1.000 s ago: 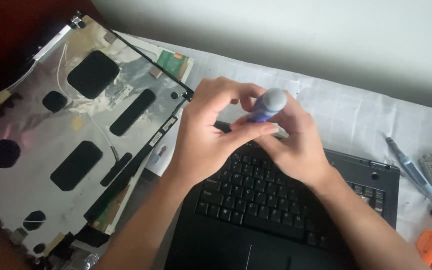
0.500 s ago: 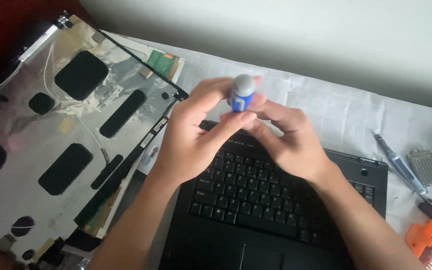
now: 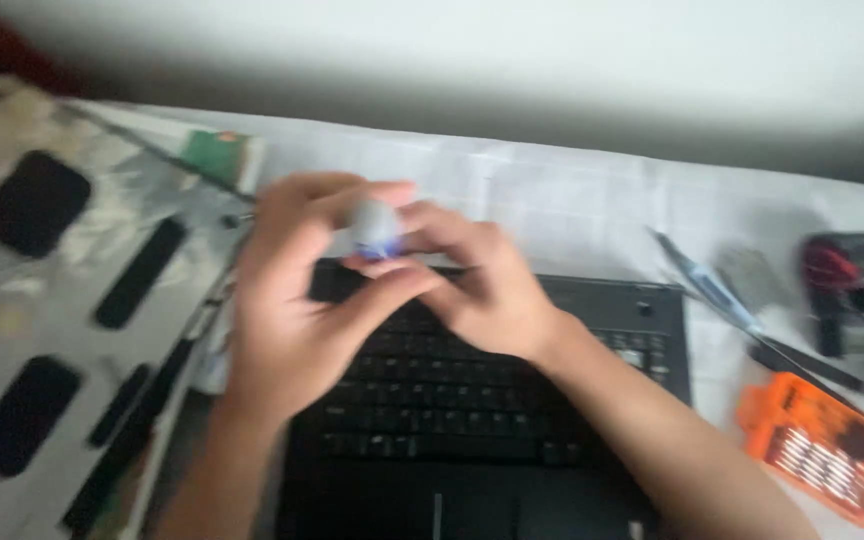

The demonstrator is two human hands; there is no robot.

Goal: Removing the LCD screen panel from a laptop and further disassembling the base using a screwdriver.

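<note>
ITEM: grey-capped blue screwdriver handle | LOCATION: above black laptop keyboard | left hand pinching it | right hand closed on its lower part | STEP, judged: fitting or turning handle | NEXT: steady grip; view blurred.

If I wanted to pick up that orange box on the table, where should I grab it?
Probably take the orange box by its two long edges, coming down from above. It lies flat on the white cloth right of the laptop, its broad face up, so only the edges offer a pinch. The picture is blurred, so whether it has a lid cannot be told.
</note>
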